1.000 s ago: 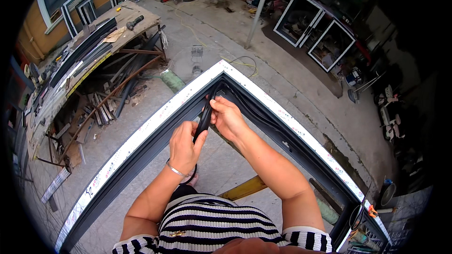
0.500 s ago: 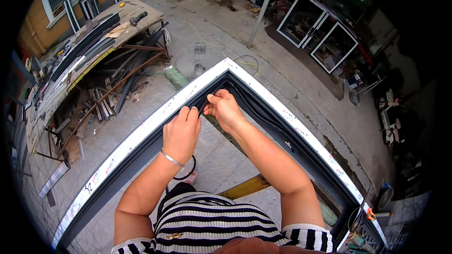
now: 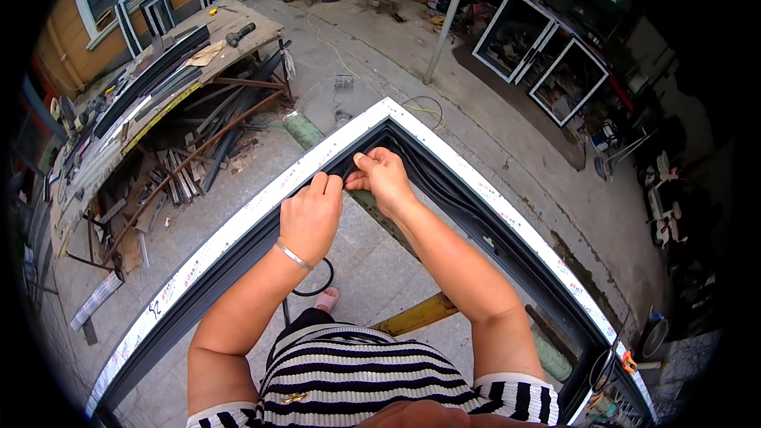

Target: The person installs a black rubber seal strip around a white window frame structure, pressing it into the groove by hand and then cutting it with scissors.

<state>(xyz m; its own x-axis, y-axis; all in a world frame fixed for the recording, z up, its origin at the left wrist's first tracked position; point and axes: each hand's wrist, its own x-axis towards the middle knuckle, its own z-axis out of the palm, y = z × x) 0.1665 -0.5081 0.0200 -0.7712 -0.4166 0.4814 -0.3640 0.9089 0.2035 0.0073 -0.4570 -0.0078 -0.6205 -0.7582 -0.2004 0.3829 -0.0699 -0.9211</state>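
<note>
Near the far corner of the window frame (image 3: 476,181): close fingerwork

The left hand (image 3: 311,218) and right hand (image 3: 384,184) curl their fingers by the frame's left side; whether they clamp anything is hidden. A black rubber strip (image 3: 332,276) loops below, within the frame's edges. Were a foot (image 3: 327,299) to catch it, it might stretch or twist.

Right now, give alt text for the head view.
A person's left hand and right hand close together at the dark inner edge of a white-faced frame, near the far corner. A black cord loops below the left hand; a cluttered bench stands at left.
</note>
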